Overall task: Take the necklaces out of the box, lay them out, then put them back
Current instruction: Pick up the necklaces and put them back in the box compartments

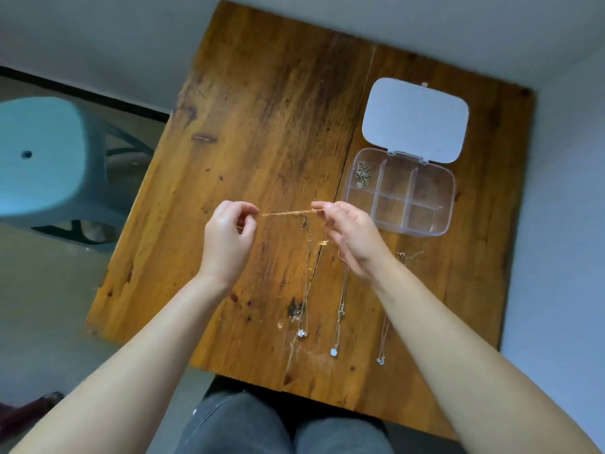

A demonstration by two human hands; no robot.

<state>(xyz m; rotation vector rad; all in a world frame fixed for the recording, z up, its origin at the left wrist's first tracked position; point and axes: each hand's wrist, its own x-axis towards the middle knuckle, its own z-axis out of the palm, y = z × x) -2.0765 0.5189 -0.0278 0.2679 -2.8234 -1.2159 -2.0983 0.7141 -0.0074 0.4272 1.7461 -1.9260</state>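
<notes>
Head view: open clear box point(448, 191), one necklace point(362, 173) inside.

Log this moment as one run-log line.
stage: laying out | left hand and right hand: stretching gold chain | table: three necklaces laid | box: open, one necklace inside

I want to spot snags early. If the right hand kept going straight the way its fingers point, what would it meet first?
Probably the left hand: the right hand points left along the taut gold chain between them. Depth is unclear.
</notes>
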